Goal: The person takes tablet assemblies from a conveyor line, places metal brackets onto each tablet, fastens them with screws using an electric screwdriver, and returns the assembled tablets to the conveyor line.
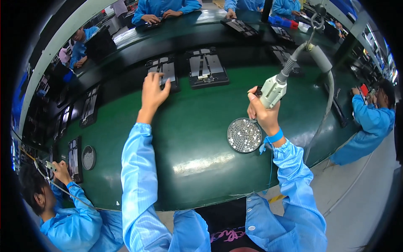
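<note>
My left hand (152, 94) reaches forward with fingers apart and nothing in them. Its fingertips overlap the near part of an opened flat electronic device (168, 69), dark-framed with pale panels inside; whether they touch it I cannot tell. A similar device (206, 66) lies just to its right. My right hand (266, 115) is wrapped round a pale electric screwdriver (274, 92), tilted, its cable end up. The driver's lower end points down at the right edge of a round dish (228, 142) holding many small silvery screws (245, 133). A blue strap circles my right wrist.
The screwdriver's grey cable (331, 96) hangs from an overhead hook (317, 19) and loops down on the right. More devices (90, 106) line the green bench (197, 138). Co-workers in blue sit left (71, 222), right (373, 113) and across. Another dish (88, 157) stands left.
</note>
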The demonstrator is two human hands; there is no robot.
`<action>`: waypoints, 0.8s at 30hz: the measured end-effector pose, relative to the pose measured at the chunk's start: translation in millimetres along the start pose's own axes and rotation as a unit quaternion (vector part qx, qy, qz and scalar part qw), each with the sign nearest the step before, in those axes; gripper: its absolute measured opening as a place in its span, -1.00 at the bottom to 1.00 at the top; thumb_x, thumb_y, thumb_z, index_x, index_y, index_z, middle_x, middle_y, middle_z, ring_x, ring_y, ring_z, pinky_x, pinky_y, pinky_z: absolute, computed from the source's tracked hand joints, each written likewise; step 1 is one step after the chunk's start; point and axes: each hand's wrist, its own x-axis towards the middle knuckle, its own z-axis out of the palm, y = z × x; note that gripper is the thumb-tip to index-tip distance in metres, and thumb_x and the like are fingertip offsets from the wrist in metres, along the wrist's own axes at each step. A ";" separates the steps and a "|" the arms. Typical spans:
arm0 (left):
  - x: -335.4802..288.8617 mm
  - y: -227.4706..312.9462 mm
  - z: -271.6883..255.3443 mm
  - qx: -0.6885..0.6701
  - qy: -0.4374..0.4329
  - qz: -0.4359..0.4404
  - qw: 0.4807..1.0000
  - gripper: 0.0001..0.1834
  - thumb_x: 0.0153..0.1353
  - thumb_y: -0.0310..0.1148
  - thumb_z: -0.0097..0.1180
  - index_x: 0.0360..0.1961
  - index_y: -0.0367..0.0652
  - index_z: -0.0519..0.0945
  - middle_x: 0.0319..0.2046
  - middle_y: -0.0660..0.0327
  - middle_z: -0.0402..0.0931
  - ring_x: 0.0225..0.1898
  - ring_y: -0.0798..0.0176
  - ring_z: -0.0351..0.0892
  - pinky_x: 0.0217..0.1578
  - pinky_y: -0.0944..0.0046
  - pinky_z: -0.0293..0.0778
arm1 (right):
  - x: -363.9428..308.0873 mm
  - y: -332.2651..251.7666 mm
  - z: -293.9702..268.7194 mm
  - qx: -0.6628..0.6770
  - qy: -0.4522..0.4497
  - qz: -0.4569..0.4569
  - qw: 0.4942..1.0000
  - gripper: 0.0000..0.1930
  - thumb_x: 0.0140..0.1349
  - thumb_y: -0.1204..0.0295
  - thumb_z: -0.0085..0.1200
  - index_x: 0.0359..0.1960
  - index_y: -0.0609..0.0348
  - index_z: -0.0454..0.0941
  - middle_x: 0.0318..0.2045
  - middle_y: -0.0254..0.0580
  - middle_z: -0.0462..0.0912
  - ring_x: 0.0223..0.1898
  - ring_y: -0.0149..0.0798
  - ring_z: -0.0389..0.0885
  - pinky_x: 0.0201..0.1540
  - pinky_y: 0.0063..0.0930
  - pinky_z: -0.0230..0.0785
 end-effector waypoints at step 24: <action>52.2 71.9 27.4 -0.508 -0.139 -0.484 0.698 -0.58 0.31 -0.28 0.18 -0.16 -0.58 0.54 -0.24 -0.07 0.63 -0.31 0.09 0.66 -0.29 0.14 0.58 | -11.1 -0.5 -10.7 -0.012 -0.054 0.033 0.998 -0.93 0.21 0.53 0.17 -0.31 0.26 0.61 -0.54 -0.41 0.59 -0.52 -0.56 0.53 -0.47 -0.61 0.34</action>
